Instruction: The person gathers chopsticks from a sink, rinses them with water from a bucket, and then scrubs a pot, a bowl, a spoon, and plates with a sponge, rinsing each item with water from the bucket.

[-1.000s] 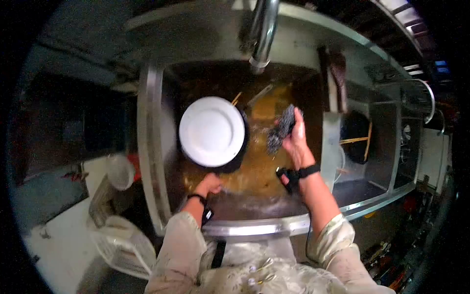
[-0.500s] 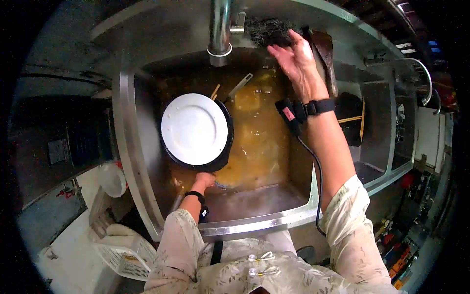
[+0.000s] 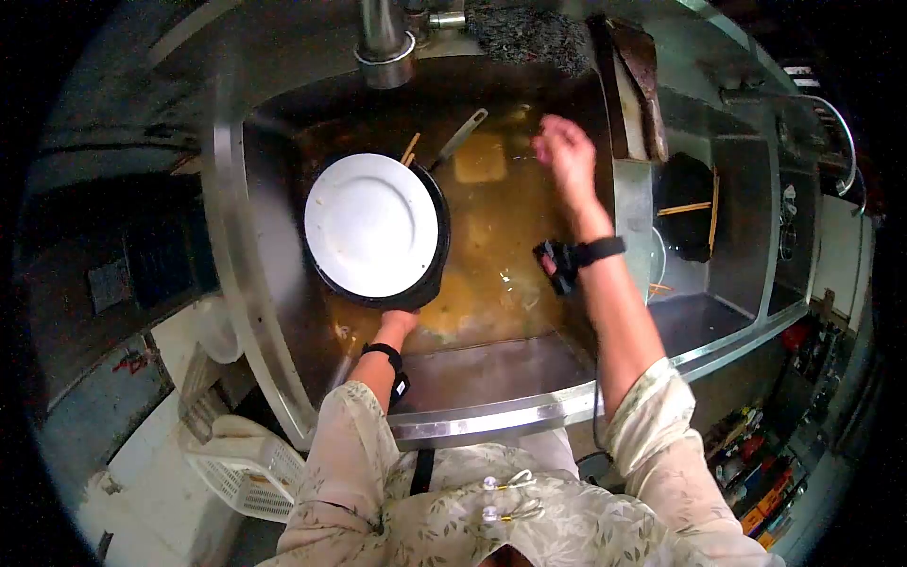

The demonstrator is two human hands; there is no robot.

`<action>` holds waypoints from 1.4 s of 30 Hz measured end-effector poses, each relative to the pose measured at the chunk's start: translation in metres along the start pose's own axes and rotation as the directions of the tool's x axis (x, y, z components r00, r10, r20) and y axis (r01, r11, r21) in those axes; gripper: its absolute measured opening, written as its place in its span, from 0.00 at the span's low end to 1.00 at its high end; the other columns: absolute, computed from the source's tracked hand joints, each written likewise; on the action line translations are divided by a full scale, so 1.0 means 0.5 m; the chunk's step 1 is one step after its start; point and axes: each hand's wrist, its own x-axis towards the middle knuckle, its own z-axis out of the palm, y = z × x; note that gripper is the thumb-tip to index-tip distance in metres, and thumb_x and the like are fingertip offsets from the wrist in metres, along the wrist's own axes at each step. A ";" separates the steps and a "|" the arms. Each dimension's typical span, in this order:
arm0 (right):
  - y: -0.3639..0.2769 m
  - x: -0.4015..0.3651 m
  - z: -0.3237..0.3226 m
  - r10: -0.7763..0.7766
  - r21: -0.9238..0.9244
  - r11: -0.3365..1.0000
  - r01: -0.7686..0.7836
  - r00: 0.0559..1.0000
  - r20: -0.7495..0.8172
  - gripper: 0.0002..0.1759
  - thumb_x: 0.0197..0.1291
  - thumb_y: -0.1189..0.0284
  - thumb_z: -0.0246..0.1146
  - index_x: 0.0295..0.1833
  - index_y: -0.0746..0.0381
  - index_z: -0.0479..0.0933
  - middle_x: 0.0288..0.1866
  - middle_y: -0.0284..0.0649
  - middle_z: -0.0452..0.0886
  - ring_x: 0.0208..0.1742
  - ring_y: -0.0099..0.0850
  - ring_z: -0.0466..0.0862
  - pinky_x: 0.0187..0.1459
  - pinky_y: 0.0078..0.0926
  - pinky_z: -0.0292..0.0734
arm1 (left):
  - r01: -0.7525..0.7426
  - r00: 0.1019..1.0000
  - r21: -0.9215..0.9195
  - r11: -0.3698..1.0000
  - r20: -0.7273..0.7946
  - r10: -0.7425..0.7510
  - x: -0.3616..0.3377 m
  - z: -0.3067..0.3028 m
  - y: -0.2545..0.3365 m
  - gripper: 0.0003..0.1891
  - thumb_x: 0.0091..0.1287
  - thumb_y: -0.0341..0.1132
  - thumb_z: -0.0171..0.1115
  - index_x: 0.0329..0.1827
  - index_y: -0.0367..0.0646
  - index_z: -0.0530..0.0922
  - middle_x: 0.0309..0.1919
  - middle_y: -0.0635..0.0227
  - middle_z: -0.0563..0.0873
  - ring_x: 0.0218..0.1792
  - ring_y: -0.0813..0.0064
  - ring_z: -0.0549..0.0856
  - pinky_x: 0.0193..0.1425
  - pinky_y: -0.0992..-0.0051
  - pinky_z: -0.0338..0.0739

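A white plate [image 3: 370, 225] lies on a round black pan [image 3: 436, 283] in the left half of a sink of murky brown water. My left hand [image 3: 401, 321] is at the pan's near edge, its fingers hidden against or beneath it. Over the right side of the water is my right hand [image 3: 567, 156], fingers loosely bent and a little blurred, with nothing visible in it. Behind the plate, a grey slotted handle [image 3: 461, 137] and wooden chopsticks [image 3: 410, 148] stick up. A dark, wiry scrubber [image 3: 529, 38] sits on the back ledge.
A metal faucet [image 3: 385, 57] hangs over the sink's back edge. To the right, a cleaver-like tool [image 3: 642, 90] rests on the divider. The neighbouring basin holds a black pan [image 3: 685, 203] with chopsticks. A white plastic basket [image 3: 250, 472] stands at lower left.
My right hand has come away from the scrubber on the back ledge, down and nearer over the water, its fingers more bent. The view has shifted; my left hand stays at the pan's near edge.
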 end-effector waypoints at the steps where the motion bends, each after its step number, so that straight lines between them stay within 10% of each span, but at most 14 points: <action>1: 0.110 -0.053 0.016 -0.013 -0.285 0.958 0.024 0.999 0.040 0.27 0.61 0.62 0.66 0.61 0.68 0.75 0.51 0.55 0.82 0.50 0.44 0.84 0.54 0.35 0.79 | 0.021 1.000 -0.005 1.000 0.024 -0.021 0.003 0.001 0.005 0.28 0.68 0.51 0.53 0.70 0.54 0.67 0.70 0.61 0.64 0.68 0.57 0.66 0.71 0.61 0.65; 6: 0.351 -0.264 0.150 -0.219 -0.757 0.634 0.156 0.976 0.017 0.28 0.54 0.59 0.69 0.56 0.67 0.79 0.47 0.54 0.84 0.51 0.47 0.84 0.55 0.36 0.77 | 0.105 0.977 -0.087 0.991 0.197 -0.087 -0.051 -0.045 0.067 0.22 0.68 0.48 0.50 0.59 0.46 0.76 0.51 0.58 0.80 0.50 0.57 0.80 0.58 0.61 0.76; 8: 0.370 -0.297 0.166 0.333 -0.328 0.919 -0.218 0.874 0.353 0.26 0.55 0.61 0.65 0.56 0.66 0.77 0.48 0.53 0.84 0.49 0.44 0.85 0.52 0.36 0.78 | 0.178 0.947 -0.155 0.972 0.295 -0.126 -0.089 -0.065 0.084 0.21 0.68 0.46 0.49 0.54 0.43 0.80 0.44 0.57 0.86 0.43 0.57 0.86 0.52 0.62 0.80; 10: 0.266 -0.271 0.129 0.373 -0.359 0.902 -0.239 0.851 0.370 0.23 0.57 0.63 0.64 0.55 0.66 0.78 0.47 0.50 0.85 0.45 0.40 0.84 0.49 0.34 0.77 | 0.082 0.981 -0.180 0.980 0.188 -0.048 -0.113 -0.077 0.109 0.14 0.66 0.37 0.51 0.35 0.37 0.83 0.20 0.61 0.85 0.18 0.64 0.85 0.27 0.67 0.82; 14: 0.232 -0.272 0.105 0.142 -0.179 0.979 -0.098 0.957 0.254 0.14 0.59 0.66 0.61 0.45 0.66 0.79 0.41 0.45 0.84 0.40 0.35 0.82 0.44 0.32 0.76 | 0.302 0.950 -0.482 0.822 0.228 -0.216 -0.174 -0.094 0.153 0.11 0.63 0.30 0.51 0.35 0.33 0.82 0.19 0.55 0.84 0.17 0.67 0.85 0.18 0.69 0.79; 15: 0.210 -0.255 0.092 -0.030 -0.040 0.998 0.038 0.982 0.187 0.15 0.58 0.67 0.61 0.45 0.67 0.78 0.45 0.49 0.84 0.45 0.38 0.84 0.46 0.33 0.76 | 0.304 0.949 -0.481 0.822 0.229 -0.216 -0.188 -0.105 0.165 0.11 0.63 0.30 0.51 0.35 0.33 0.82 0.19 0.55 0.84 0.17 0.67 0.85 0.18 0.69 0.79; 19: 0.109 -0.281 0.055 0.301 -0.225 0.951 -0.213 0.811 0.501 0.15 0.58 0.66 0.59 0.43 0.67 0.78 0.46 0.51 0.83 0.48 0.44 0.83 0.52 0.35 0.76 | 0.129 0.991 -0.546 0.828 0.090 -0.095 -0.243 -0.118 0.194 0.10 0.68 0.28 0.52 0.41 0.30 0.80 0.19 0.55 0.85 0.16 0.68 0.85 0.17 0.69 0.79; 23: 0.215 -0.361 0.106 0.320 -0.579 0.808 0.110 0.743 0.587 0.22 0.56 0.66 0.59 0.54 0.69 0.75 0.53 0.62 0.78 0.56 0.55 0.78 0.58 0.44 0.74 | 0.138 0.990 -0.563 0.815 0.104 -0.096 -0.252 -0.138 0.241 0.12 0.65 0.26 0.49 0.46 0.33 0.79 0.19 0.56 0.84 0.17 0.67 0.85 0.18 0.68 0.80; 26: 0.200 -0.366 0.112 0.353 -0.576 0.814 0.078 0.721 0.597 0.22 0.55 0.65 0.63 0.52 0.68 0.74 0.51 0.61 0.77 0.55 0.56 0.77 0.56 0.46 0.74 | 0.170 0.977 -0.454 0.875 0.194 -0.090 -0.196 -0.110 0.233 0.15 0.65 0.26 0.50 0.54 0.34 0.75 0.25 0.54 0.85 0.17 0.63 0.85 0.20 0.67 0.83; 31: 0.230 -0.416 0.152 0.457 -0.640 0.768 0.041 0.664 0.591 0.17 0.52 0.66 0.66 0.45 0.64 0.79 0.41 0.53 0.84 0.46 0.53 0.82 0.49 0.45 0.78 | 0.269 0.954 -0.805 0.529 0.299 -0.030 -0.150 -0.060 0.238 0.26 0.63 0.27 0.61 0.66 0.50 0.72 0.60 0.57 0.78 0.47 0.53 0.85 0.24 0.54 0.86; 33: 0.254 -0.435 0.135 0.445 -0.349 0.895 -0.278 0.496 0.746 0.18 0.51 0.66 0.66 0.47 0.63 0.79 0.42 0.54 0.84 0.47 0.52 0.83 0.48 0.45 0.78 | 0.211 0.963 -0.805 0.554 0.268 0.022 -0.154 -0.059 0.223 0.28 0.63 0.27 0.61 0.68 0.51 0.69 0.58 0.61 0.80 0.46 0.54 0.85 0.26 0.55 0.87; 34: 0.261 -0.427 0.120 0.440 -0.424 0.898 -0.120 0.279 0.854 0.17 0.52 0.68 0.65 0.48 0.61 0.81 0.44 0.54 0.84 0.48 0.50 0.83 0.47 0.44 0.78 | 0.148 0.970 -0.767 0.624 0.236 0.060 -0.141 -0.051 0.216 0.28 0.64 0.27 0.60 0.69 0.52 0.68 0.57 0.61 0.80 0.45 0.55 0.85 0.27 0.57 0.87; 37: 0.180 -0.401 0.070 0.614 -0.680 0.664 0.312 0.293 0.733 0.15 0.51 0.70 0.64 0.46 0.62 0.82 0.45 0.53 0.84 0.48 0.49 0.84 0.47 0.43 0.78 | 0.165 0.953 -0.734 0.659 0.292 0.086 -0.159 -0.070 0.238 0.27 0.65 0.26 0.57 0.69 0.52 0.67 0.57 0.60 0.80 0.46 0.58 0.85 0.29 0.61 0.88; 42: 0.281 -0.387 0.115 0.429 -0.667 0.730 0.148 0.660 0.616 0.20 0.54 0.66 0.65 0.47 0.69 0.80 0.48 0.58 0.83 0.50 0.51 0.83 0.50 0.40 0.79 | 0.289 0.907 -0.746 0.599 0.413 0.077 -0.156 -0.053 0.231 0.25 0.73 0.37 0.52 0.72 0.48 0.62 0.62 0.55 0.77 0.52 0.56 0.84 0.38 0.60 0.88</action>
